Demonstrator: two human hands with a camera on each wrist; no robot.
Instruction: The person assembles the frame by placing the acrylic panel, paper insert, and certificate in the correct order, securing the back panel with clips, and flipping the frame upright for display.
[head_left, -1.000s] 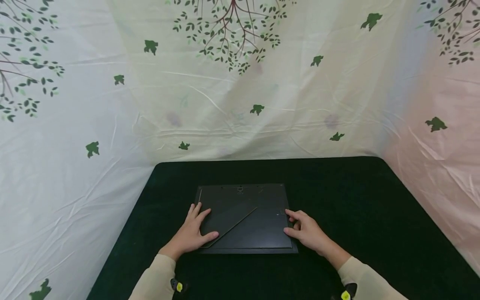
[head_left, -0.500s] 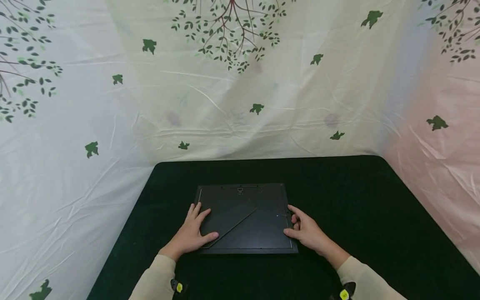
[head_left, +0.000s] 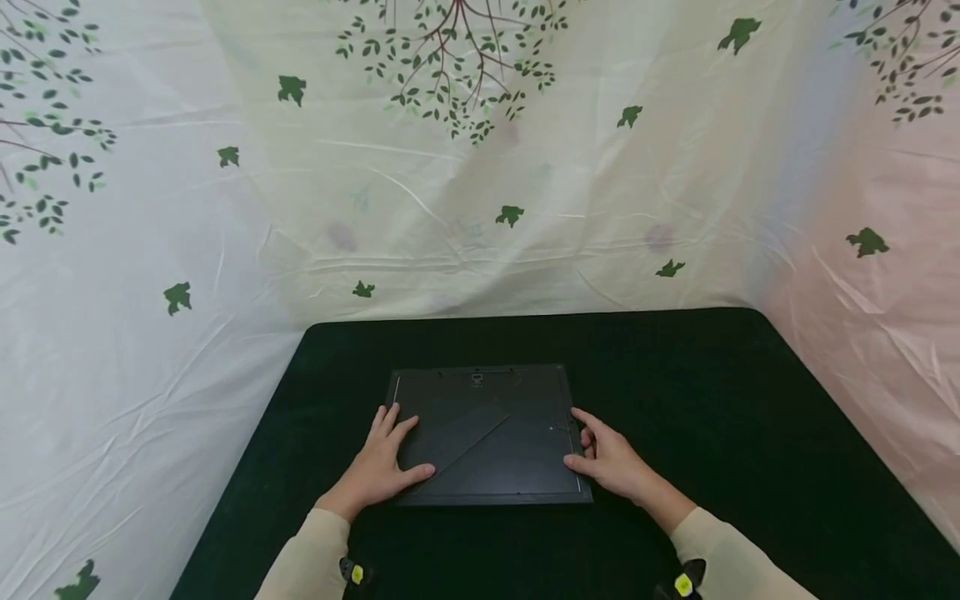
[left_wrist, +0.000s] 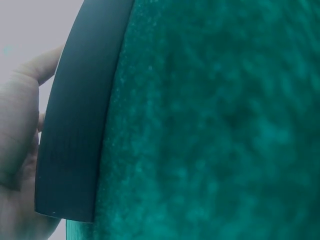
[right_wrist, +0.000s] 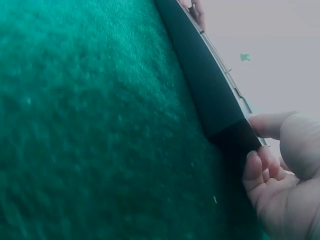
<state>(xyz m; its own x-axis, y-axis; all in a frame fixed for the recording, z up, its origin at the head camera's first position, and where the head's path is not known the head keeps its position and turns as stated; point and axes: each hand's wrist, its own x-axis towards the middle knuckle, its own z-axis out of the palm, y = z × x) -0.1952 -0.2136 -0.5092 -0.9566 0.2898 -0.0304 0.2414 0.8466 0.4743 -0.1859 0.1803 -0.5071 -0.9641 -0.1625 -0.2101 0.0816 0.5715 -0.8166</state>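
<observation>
A dark picture frame (head_left: 517, 458) lies face down, its backing board uppermost. A slanted line on the board looks like the edge of a stand flap (head_left: 471, 447). My left hand (head_left: 378, 462) rests on the frame's left part, fingers spread and thumb extended over the board. At the right side, my right hand (head_left: 615, 458) holds the frame's edge, thumb on top and index finger along the rim. The right wrist view shows that hand's other fingers (right_wrist: 254, 165) curled against the side wall. In the left wrist view, the frame's side (left_wrist: 75, 115) hides part of the left hand.
The frame lies on a dark green cloth-covered table (head_left: 675, 375). A pale curtain (head_left: 420, 183) printed with leaves and branches hangs behind it and along both sides. A small hanger (head_left: 477, 380) sits near the frame's far edge.
My right index finger has moved from the board's right margin outward and forward onto the frame's rim. The left hand stays in place. The whole view has shifted slightly.
</observation>
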